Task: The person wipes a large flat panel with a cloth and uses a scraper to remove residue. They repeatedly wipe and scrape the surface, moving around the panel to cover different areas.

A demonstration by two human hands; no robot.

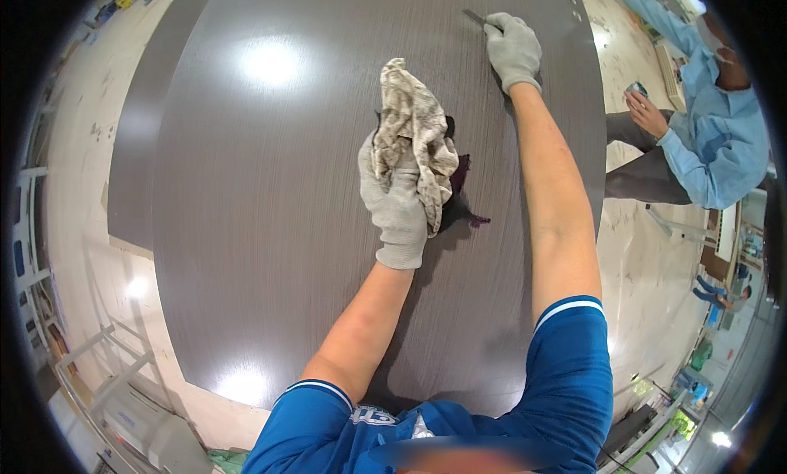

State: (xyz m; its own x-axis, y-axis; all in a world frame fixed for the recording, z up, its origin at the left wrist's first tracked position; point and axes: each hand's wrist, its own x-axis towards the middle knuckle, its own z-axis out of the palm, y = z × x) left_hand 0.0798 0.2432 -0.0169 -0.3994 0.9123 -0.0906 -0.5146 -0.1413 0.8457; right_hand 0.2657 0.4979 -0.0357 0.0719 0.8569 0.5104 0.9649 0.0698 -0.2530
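My left hand [395, 210], in a grey knit glove, grips a crumpled, stained rag [416, 128] held above a large dark brown wood-grain panel [270, 203]. A dark purple cloth piece [461, 187] shows under the rag. Farther out, my right hand [513, 49], also gloved, holds a small thin metal tool [474, 16] with its tip on the panel's far part. Both forearms are bare, with blue short sleeves at the bottom.
Another person in a light blue shirt [715, 138] crouches at the right beside the panel, holding a small object [636, 88]. Pale floor [82, 187] surrounds the panel. White frames [123, 367] lie at lower left. Bright lamp reflections sit on the panel.
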